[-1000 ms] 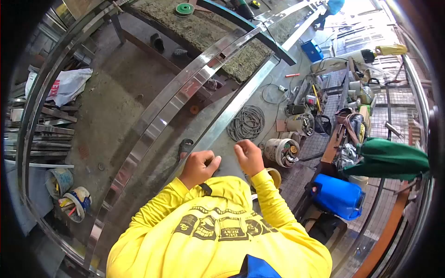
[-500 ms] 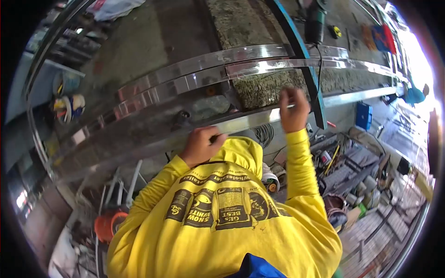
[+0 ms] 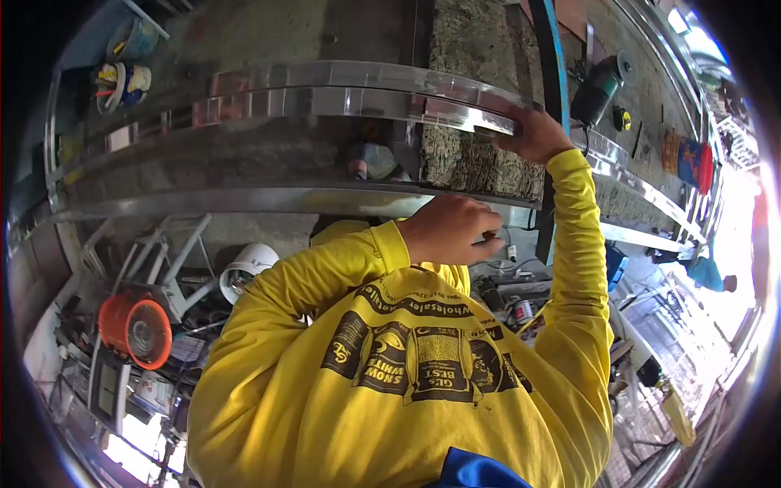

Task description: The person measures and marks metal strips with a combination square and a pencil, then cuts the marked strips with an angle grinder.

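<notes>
Has the right hand (image 3: 538, 136) clamped on a shiny metal strip (image 3: 317, 102), laid across the rough worktop (image 3: 464, 49) beside a blue-edged bar (image 3: 553, 69). Holds the left hand (image 3: 452, 231) well apart, loosely curled with thumb and fingers parted.

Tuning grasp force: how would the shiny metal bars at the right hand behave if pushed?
The shiny metal bars are probably stiff, given their crisp, flat faces. Likely slippery: the finish throws bright reflections. Might swing or tip, as they run well past the rough-topped bench.
</notes>
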Motion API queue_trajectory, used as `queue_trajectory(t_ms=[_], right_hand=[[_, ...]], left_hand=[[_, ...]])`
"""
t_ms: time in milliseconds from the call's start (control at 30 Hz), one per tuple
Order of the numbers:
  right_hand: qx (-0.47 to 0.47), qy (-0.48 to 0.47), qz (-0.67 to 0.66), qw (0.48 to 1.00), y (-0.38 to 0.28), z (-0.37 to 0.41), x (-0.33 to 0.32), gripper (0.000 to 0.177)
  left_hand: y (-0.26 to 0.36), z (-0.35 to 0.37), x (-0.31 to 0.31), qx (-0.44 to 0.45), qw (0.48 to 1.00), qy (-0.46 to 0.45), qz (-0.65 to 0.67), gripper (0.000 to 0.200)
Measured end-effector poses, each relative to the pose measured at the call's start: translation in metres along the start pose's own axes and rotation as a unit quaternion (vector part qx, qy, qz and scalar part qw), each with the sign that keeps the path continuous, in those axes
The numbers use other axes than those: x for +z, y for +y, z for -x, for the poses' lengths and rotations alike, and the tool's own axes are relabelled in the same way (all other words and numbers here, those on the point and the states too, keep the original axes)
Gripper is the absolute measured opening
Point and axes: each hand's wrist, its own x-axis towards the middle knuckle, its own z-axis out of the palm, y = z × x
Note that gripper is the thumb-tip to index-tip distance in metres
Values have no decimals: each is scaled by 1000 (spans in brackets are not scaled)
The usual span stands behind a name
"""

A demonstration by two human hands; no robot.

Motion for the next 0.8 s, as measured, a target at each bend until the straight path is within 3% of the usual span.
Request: queue_trajectory(t_ms=[33,167,300,333,467,600,800], right_hand=[[29,-31,10,999,-4,-6,2,52],[77,9,59,995,4,-9,23,53],[96,116,94,984,-3,1,38,36],[66,190,99,975,-3,2,48,19],[-30,383,155,910,11,-3,80,8],[28,423,165,891,-9,-12,86,16],[57,359,135,922,-22,-13,76,24]], left_hand=[[-4,2,0,-4,1000,7,1,29],[-15,19,-10,-25,999,26,25,28],[-33,36,-20,-29,997,61,28,27],[-35,39,-24,-25,997,65,17,27],[-41,50,-33,-1,996,75,-42,28],[-44,56,-38,4,999,43,-34,29],[-45,56,-52,-11,1000,-8,-14,28]])
